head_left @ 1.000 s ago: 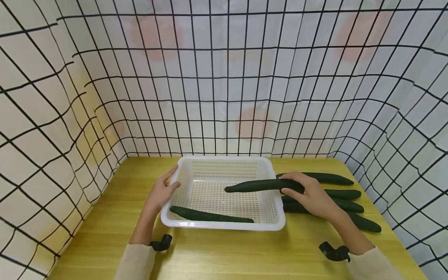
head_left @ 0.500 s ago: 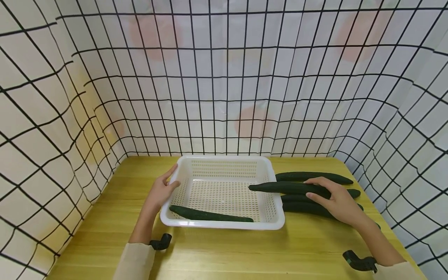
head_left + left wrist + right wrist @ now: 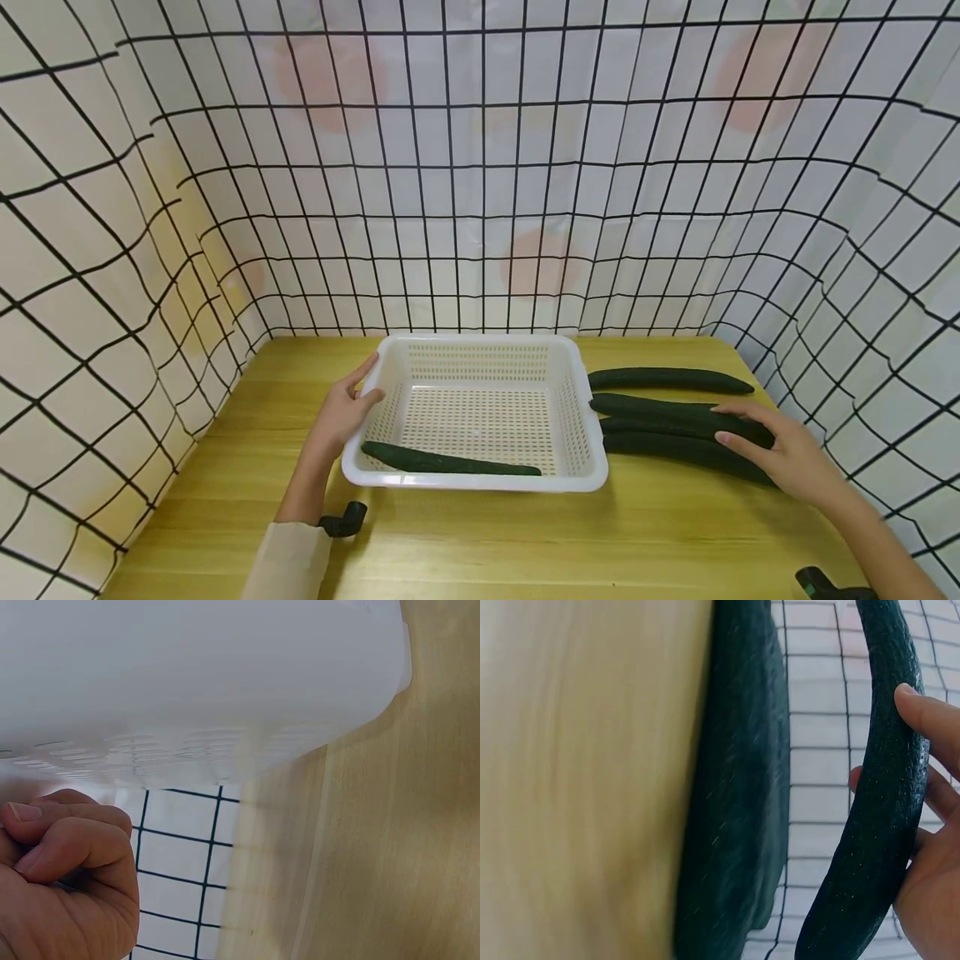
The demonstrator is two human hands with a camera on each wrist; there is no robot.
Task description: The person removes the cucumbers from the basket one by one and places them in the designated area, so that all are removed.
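Note:
My left hand (image 3: 347, 414) grips the left rim of a white perforated plastic basket (image 3: 487, 483); in the left wrist view its fingers (image 3: 82, 838) are curled beneath the basket's side. A cucumber (image 3: 450, 462) lies along the basket's near wall. To the right of the basket, my right hand (image 3: 789, 454) holds another cucumber (image 3: 652, 409) by its right end, thumb on one side and fingers on the other. In the right wrist view this cucumber (image 3: 877, 776) shows apart from those on the table. Other cucumbers (image 3: 678, 450) lie just below it, partly hidden.
One more cucumber (image 3: 671, 380) lies farther back on the wooden table (image 3: 480, 550). A black wire grid (image 3: 480, 217) stands along the back and both sides. Black wrist cameras (image 3: 345, 520) sit on both wrists.
My right hand has moved right with its cucumber, away from over the basket and down to beside the other cucumbers. The left hand, basket and cucumber inside have stayed put.

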